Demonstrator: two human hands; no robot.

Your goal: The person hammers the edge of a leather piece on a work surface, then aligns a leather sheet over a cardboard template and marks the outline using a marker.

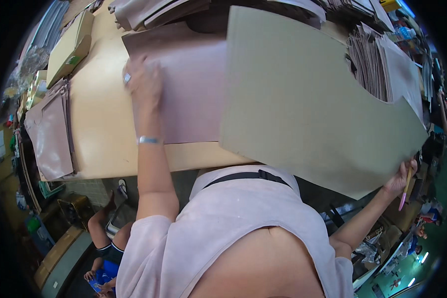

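My right hand (401,179) grips the lower right corner of a large grey-green card template (308,109) with a curved cutout on its right side. A slim yellow-and-pink pen (406,191) is also in that hand, pointing down. The template is tilted up over the table and hides part of what lies under it. On the table lies a flat mauve sheet (193,94), smooth like leather or vinyl. My left hand (145,82), with a ring and a wristband, is at the sheet's left edge, its fingers smeared by motion.
The pale table (102,129) ends just before my waist. Stacks of cut mauve pieces stand at left (49,134) and right (372,64); more pieces (159,12) lie along the back. A yellowish box (69,49) sits far left. Below left, another person (107,248) is seated.
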